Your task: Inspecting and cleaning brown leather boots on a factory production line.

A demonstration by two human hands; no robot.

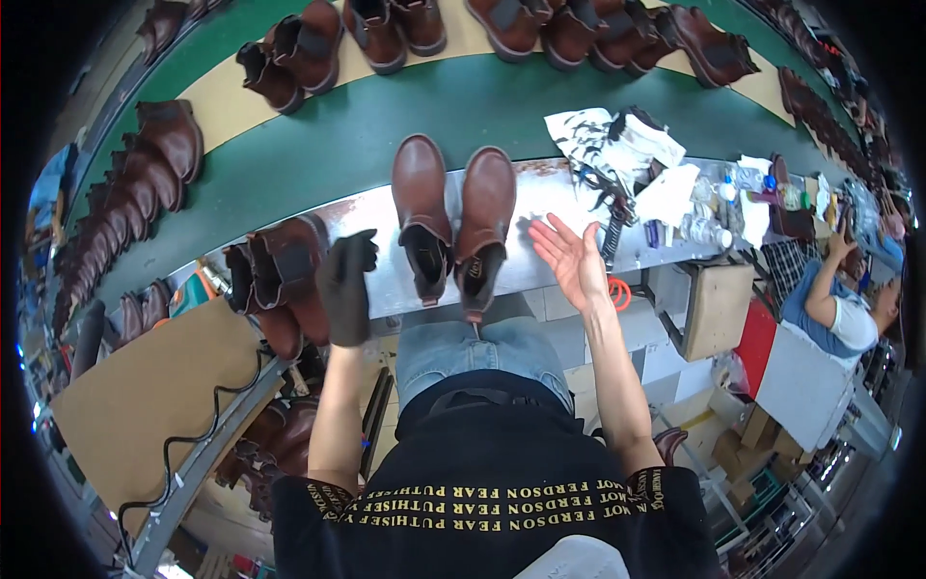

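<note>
1. Two brown boots stand side by side, upright, on the middle of the metal ledge (545,198): the left boot (419,179) and the right boot (488,198). Their toes point toward the ledge's far side, their heels toward its near edge, and their dark openings face up.
2. The left hand (347,289), in a dark glove (349,318), is over the ledge's near edge, left of its middle. Its fingers are curled; whether they grasp anything, I cannot tell. It is apart from the left boot.
3. The right hand (571,262), bare, is over the ledge's near edge, right of its middle. Its palm is turned up, its fingers are spread and it grasps nothing. It is apart from the right boot.
4. More boots (289,265) are clustered at the ledge's left part, just beside the gloved hand.
5. White cloths (667,196) and clear bottles (707,230) lie along the ledge's right part.
6. A green belt (333,130) runs beyond the ledge; on its pale strip (453,43), past the ledge, stands a row of boots (585,37).
7. An orange ring (618,293) shows below the ledge's near edge, and a person (837,304) sits well to the ledge's right.
</note>
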